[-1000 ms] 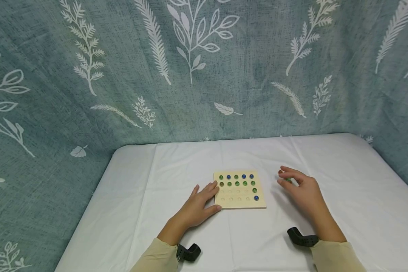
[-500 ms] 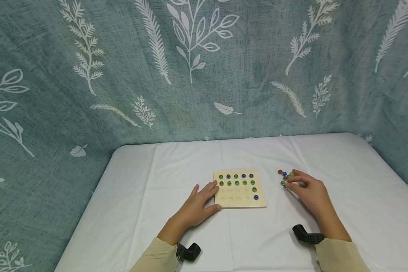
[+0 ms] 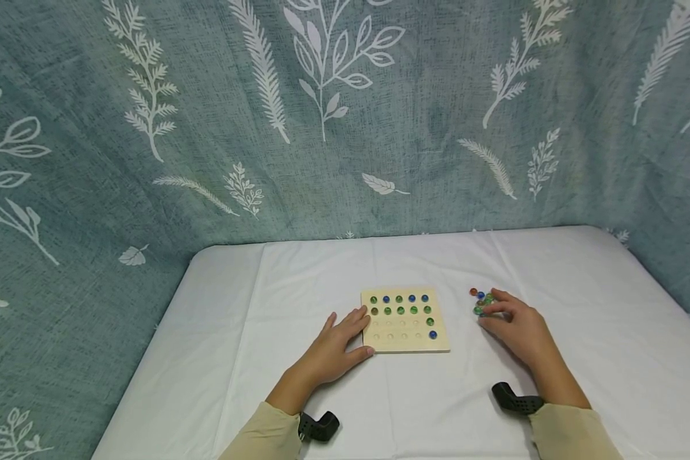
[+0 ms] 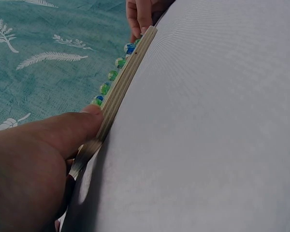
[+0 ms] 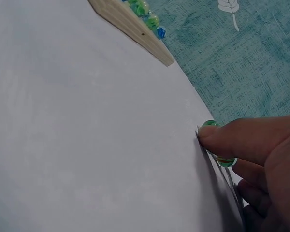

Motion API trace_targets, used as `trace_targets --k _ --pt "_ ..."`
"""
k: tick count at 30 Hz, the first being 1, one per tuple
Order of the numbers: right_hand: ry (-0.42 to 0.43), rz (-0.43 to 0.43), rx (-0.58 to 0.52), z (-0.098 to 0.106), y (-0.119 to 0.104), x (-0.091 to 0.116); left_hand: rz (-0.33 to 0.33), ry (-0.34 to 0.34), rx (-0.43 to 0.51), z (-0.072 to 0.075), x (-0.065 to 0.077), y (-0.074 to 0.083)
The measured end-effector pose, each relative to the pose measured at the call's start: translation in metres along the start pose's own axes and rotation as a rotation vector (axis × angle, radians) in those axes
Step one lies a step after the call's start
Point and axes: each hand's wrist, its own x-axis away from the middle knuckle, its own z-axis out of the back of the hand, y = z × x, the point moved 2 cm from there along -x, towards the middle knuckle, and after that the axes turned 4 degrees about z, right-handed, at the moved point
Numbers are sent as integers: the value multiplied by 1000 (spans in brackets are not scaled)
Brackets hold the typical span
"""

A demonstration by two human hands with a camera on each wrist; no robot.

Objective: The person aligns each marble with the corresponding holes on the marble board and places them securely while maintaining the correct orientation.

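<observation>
A pale wooden board with round hollows lies on the white cloth, green, blue and brownish glass marbles in part of it. My left hand rests at its left side; the fingers are fairly straight, and the thumb touches the near corner. Right of the board, my right hand reaches over a small heap of loose marbles, thumb and fingers bent toward them. In the right wrist view, green marbles show beside the thumb; whether one is pinched is hidden.
The board and heap stand on a white-covered table. Behind hangs a green-blue curtain with pale leaf prints. A black wrist device is worn at the left cuff, and another black device at the right.
Over the marble heap, my right hand has drawn back to the right, uncovering more marbles, then shifted slightly left again. My left hand and the board have stayed still.
</observation>
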Motion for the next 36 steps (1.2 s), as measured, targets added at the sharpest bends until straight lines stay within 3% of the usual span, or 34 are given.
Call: trace_targets --k 14,22,29,36 --pt "-21 10 54 -2 -5 -1 -6 -1 -7 -2 -1 -1" --pt "22 28 39 1 -11 1 -8 -4 -11 -2 -1 -2" --pt "72 106 -34 -5 -39 3 -18 2 -7 0 -1 -1" --pt "-17 143 -79 -31 -71 1 -19 1 7 1 0 1"
